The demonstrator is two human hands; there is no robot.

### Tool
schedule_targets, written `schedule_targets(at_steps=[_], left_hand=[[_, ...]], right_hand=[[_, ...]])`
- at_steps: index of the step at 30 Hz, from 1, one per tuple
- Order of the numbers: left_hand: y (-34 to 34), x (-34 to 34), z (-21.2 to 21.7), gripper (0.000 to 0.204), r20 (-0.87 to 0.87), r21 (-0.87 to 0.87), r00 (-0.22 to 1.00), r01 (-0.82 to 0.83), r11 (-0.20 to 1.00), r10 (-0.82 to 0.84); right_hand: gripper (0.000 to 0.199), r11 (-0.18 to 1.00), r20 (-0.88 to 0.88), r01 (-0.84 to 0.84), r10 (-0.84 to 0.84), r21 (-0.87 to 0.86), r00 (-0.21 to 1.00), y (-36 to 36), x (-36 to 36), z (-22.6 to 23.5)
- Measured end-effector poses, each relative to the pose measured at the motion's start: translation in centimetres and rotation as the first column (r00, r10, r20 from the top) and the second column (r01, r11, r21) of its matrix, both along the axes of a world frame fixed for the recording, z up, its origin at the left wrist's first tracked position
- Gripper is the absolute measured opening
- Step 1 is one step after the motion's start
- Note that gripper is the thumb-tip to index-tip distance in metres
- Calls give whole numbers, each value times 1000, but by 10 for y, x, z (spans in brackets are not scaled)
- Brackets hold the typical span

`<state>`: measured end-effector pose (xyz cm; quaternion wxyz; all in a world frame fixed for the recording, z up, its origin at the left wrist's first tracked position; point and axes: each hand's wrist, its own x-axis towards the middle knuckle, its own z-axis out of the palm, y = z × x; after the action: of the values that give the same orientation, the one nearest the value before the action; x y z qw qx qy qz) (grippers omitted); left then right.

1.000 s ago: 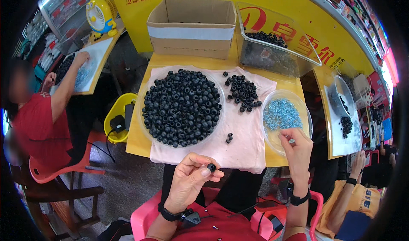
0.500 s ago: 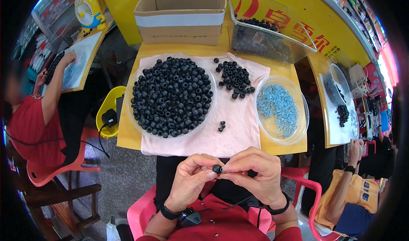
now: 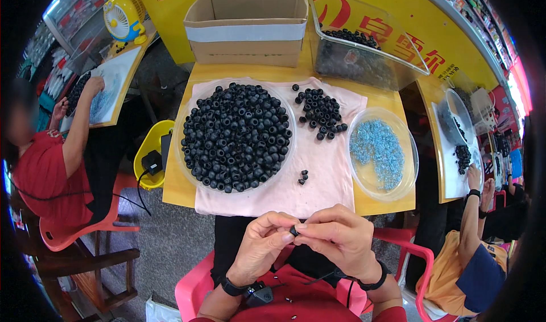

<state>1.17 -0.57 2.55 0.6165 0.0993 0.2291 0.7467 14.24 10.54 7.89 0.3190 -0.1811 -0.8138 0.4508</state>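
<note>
Low in front of the table's near edge, my two hands meet at the fingertips. A small black bead (image 3: 294,230) sits pinched between the thumb and forefinger of my left hand (image 3: 263,248). My right hand (image 3: 339,239) is closed, its thumb and forefinger pressed against the bead's right side; anything tiny between those fingertips is hidden. Beyond them, on a pink cloth (image 3: 250,203), stands a round clear tub (image 3: 291,145) heaped with black beads (image 3: 236,137). A loose pile of black beads (image 3: 321,110) and a small cluster (image 3: 303,177) lie right of it.
At the right, a round clear tub (image 3: 414,174) holds small light-blue pieces (image 3: 378,151). A cardboard box (image 3: 247,40) and a clear bin (image 3: 364,66) of black beads line the table's back. A yellow bin (image 3: 149,157) stands left. People work at side tables, one in red (image 3: 54,168).
The bead has turned and is now more covered by my right fingertips, which have closed in on it. A dark bit seen between my right fingers is now hidden. The view has shifted slightly.
</note>
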Motion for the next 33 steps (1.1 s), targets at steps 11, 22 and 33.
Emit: schedule_targets(at_steps=[11, 22, 33], left_hand=[[4, -11, -21, 11, 152, -16, 988, -27, 1000, 29], [-1, -19, -16, 13, 123, 88, 992, 14, 996, -25], [5, -20, -21, 15, 119, 41, 992, 23, 999, -28]], right_hand=[[26, 973, 50, 3, -15, 229, 999, 12, -26, -1], [7, 940, 352, 247, -320, 237, 880, 54, -35, -15], [8, 971, 352, 218, -239, 99, 905, 59, -37, -43]])
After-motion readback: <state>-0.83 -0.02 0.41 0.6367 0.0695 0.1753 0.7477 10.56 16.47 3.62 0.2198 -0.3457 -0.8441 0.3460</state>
